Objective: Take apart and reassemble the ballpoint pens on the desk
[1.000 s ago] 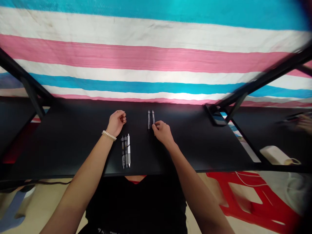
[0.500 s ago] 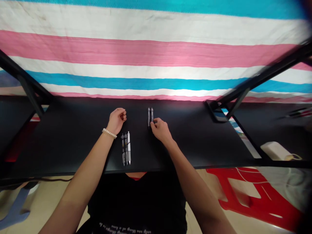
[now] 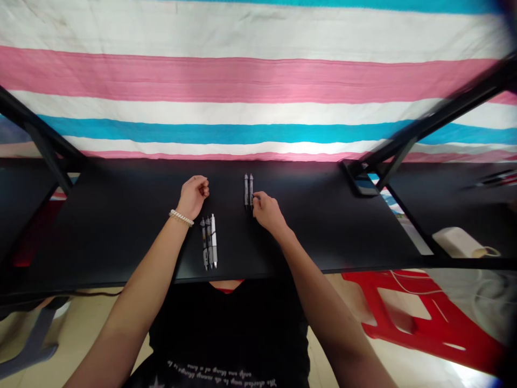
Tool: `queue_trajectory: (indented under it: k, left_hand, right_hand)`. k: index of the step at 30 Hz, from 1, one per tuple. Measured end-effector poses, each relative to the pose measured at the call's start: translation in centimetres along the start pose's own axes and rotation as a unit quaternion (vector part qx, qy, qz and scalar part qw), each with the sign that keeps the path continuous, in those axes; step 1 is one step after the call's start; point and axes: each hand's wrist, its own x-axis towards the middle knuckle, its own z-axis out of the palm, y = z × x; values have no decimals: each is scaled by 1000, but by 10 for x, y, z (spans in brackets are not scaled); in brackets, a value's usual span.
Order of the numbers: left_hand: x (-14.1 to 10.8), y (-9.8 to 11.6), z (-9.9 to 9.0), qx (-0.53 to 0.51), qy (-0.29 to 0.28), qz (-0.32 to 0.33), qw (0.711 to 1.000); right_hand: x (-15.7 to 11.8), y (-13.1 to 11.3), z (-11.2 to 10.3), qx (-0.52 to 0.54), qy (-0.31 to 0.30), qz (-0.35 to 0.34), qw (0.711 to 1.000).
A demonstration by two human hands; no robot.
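Risk: a sideways nudge from your right hand [image 3: 267, 211] could roll the nearer pen [image 3: 251, 185] into its neighbour [image 3: 246, 188], skewing both. Position: nearer pen's lower end is at your right thumb and forefinger, touching or just beside; cannot tell whether they grip. Your left hand [image 3: 194, 196]: fingers curled together, nothing visible inside; three pens [image 3: 209, 241] lie beside its wrist on the desk [image 3: 323, 231].

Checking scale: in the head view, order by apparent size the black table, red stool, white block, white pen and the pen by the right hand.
1. Black table
2. Red stool
3. White block
Unranked: white pen and pen by the right hand; the latter looks shorter but lies farther away.
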Motion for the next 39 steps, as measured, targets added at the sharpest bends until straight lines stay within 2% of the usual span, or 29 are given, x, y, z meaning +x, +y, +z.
queue_trajectory:
  k: [6, 11, 18, 26, 39]
  left_hand:
    - [1, -1, -1, 2, 1, 0, 1000]
    - [1, -1, -1, 6, -5, 3, 1000]
    - [1, -1, -1, 1, 0, 1, 1000]
    - [2, -2, -1, 0, 4, 3, 1000]
    - [2, -3, -1, 9, 0, 5, 1000]
  right_hand:
    - [-2, 10, -8, -30, 28, -11, 999]
    - [9, 25, -12, 12, 67, -110, 992]
    - [29, 39, -12, 12, -14, -204, 979]
    - [46, 53, -24, 60, -127, -206, 968]
    - [45, 47, -30, 55, -152, -185, 969]
